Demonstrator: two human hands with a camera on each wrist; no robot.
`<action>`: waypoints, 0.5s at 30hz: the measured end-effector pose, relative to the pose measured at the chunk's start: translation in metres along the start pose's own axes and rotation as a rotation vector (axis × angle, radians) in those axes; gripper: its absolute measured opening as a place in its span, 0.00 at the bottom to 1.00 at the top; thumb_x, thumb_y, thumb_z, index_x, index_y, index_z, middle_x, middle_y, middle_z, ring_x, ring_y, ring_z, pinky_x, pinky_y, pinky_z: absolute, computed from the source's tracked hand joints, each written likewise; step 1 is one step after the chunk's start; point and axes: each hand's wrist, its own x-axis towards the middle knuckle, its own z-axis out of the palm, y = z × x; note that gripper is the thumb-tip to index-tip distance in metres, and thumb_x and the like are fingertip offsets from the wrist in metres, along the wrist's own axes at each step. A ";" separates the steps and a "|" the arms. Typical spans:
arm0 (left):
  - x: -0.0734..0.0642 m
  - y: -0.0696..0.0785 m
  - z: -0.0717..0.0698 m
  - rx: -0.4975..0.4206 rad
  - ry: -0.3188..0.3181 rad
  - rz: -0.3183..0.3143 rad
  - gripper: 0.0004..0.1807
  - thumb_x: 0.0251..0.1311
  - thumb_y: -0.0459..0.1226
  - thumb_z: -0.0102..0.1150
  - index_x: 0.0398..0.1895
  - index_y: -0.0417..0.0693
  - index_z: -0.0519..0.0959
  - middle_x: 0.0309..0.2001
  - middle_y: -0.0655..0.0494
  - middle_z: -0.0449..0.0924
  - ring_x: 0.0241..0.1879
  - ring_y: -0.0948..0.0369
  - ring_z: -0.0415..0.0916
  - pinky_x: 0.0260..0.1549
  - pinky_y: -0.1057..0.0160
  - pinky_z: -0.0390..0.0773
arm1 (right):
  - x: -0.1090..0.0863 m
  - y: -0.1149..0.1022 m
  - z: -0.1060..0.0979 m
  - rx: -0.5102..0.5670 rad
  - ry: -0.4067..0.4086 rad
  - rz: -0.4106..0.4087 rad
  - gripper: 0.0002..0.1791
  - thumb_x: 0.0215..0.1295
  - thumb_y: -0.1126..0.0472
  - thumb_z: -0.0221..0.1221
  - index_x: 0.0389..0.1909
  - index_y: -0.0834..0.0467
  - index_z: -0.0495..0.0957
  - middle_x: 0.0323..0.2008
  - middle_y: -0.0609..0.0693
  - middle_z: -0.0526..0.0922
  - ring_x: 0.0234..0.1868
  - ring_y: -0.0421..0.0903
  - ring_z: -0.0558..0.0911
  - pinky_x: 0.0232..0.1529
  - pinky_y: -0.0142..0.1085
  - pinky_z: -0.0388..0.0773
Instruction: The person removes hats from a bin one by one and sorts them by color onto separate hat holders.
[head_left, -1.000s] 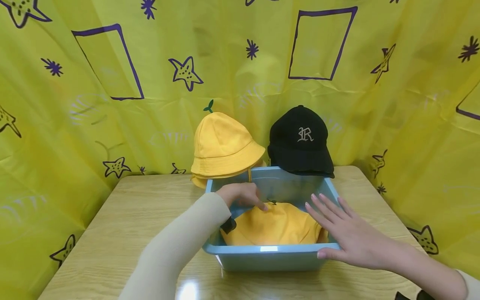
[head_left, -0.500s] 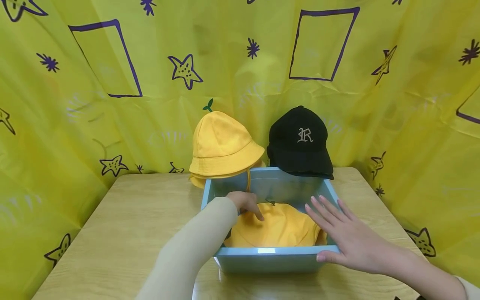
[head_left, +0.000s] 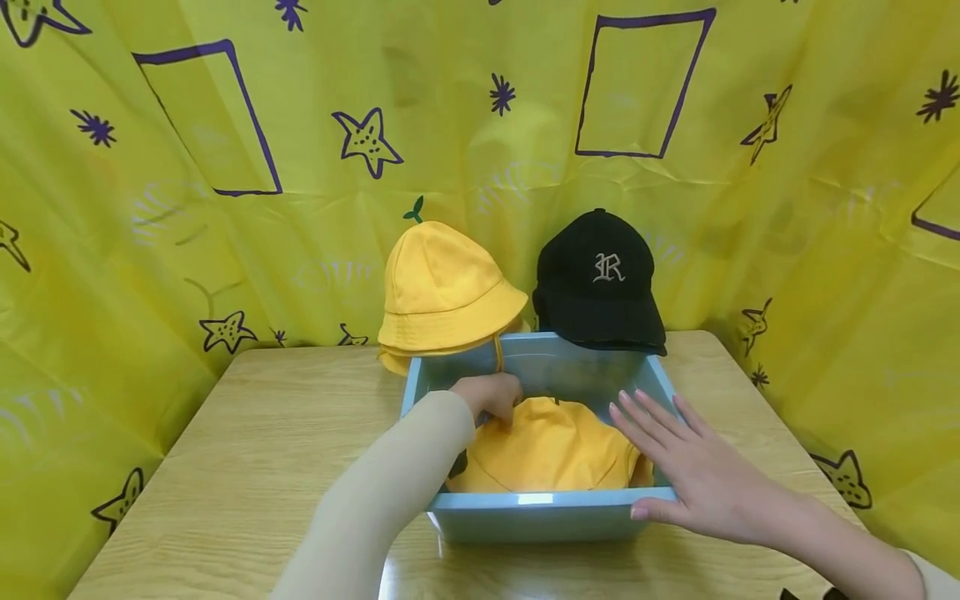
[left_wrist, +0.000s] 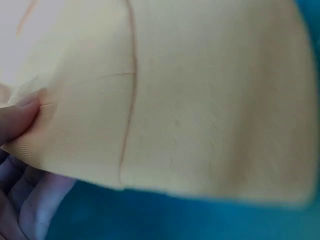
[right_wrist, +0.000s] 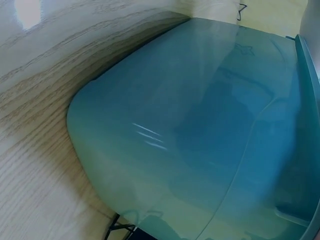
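A yellow bucket hat (head_left: 558, 450) lies inside the light-blue plastic bin (head_left: 540, 523), with a small dark stem at its top. Reaching into the bin from the left, my left hand (head_left: 489, 396) pinches the hat's edge. The left wrist view shows the thumb (left_wrist: 20, 119) pressed on the hat's fabric (left_wrist: 200, 110), with the other fingers below it. My right hand (head_left: 693, 467) rests against the bin's right front corner, its fingers straight and spread along the right rim. In the right wrist view only the bin's outer wall (right_wrist: 175, 125) shows large.
Behind the bin's left back corner sits a stack of yellow bucket hats (head_left: 446, 292) with a green sprout on top. A black baseball cap (head_left: 596, 292) with a letter R overlaps the bin's right back rim. A patterned yellow curtain (head_left: 450, 75) hangs behind the wooden table (head_left: 285, 433).
My left hand has shifted from pointing down at the hat to gripping its left edge, and the crown has risen slightly. My right hand has stayed at the bin's corner.
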 end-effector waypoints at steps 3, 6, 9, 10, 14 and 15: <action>-0.005 0.006 -0.007 -0.029 0.029 0.038 0.08 0.50 0.29 0.67 0.22 0.47 0.77 0.22 0.56 0.71 0.22 0.60 0.70 0.20 0.68 0.74 | 0.001 0.000 -0.002 0.009 0.000 0.003 0.53 0.57 0.30 0.53 0.74 0.55 0.46 0.74 0.55 0.50 0.75 0.42 0.37 0.71 0.37 0.23; -0.010 0.013 -0.015 -0.021 0.056 0.081 0.09 0.50 0.29 0.68 0.23 0.46 0.76 0.24 0.56 0.71 0.22 0.60 0.71 0.20 0.67 0.77 | 0.001 0.001 -0.003 0.010 -0.001 0.005 0.53 0.57 0.30 0.53 0.74 0.55 0.46 0.74 0.54 0.51 0.75 0.41 0.37 0.71 0.36 0.23; -0.016 0.020 -0.024 0.008 0.092 0.130 0.09 0.51 0.29 0.68 0.23 0.47 0.76 0.25 0.56 0.71 0.20 0.61 0.70 0.19 0.68 0.75 | 0.000 0.001 -0.004 -0.003 0.001 0.002 0.53 0.57 0.30 0.53 0.74 0.56 0.47 0.74 0.54 0.50 0.75 0.40 0.36 0.71 0.36 0.23; -0.018 0.022 -0.028 0.023 0.106 0.145 0.09 0.51 0.29 0.67 0.23 0.47 0.76 0.24 0.56 0.70 0.19 0.61 0.70 0.18 0.68 0.75 | 0.000 0.001 -0.004 -0.005 0.003 0.002 0.53 0.57 0.30 0.53 0.74 0.56 0.47 0.74 0.53 0.50 0.75 0.40 0.36 0.71 0.36 0.23; -0.028 0.028 -0.042 0.069 0.154 0.187 0.06 0.53 0.29 0.66 0.25 0.47 0.78 0.24 0.57 0.72 0.16 0.62 0.69 0.17 0.69 0.73 | -0.001 0.000 -0.002 -0.009 0.024 -0.011 0.52 0.57 0.30 0.53 0.73 0.59 0.50 0.74 0.53 0.49 0.75 0.40 0.37 0.71 0.36 0.23; -0.030 0.029 -0.045 0.077 0.161 0.197 0.06 0.53 0.30 0.66 0.26 0.47 0.78 0.25 0.56 0.73 0.16 0.62 0.69 0.17 0.69 0.73 | -0.001 0.000 -0.001 -0.009 0.032 -0.015 0.52 0.57 0.30 0.53 0.73 0.59 0.50 0.74 0.53 0.49 0.75 0.40 0.37 0.71 0.36 0.23</action>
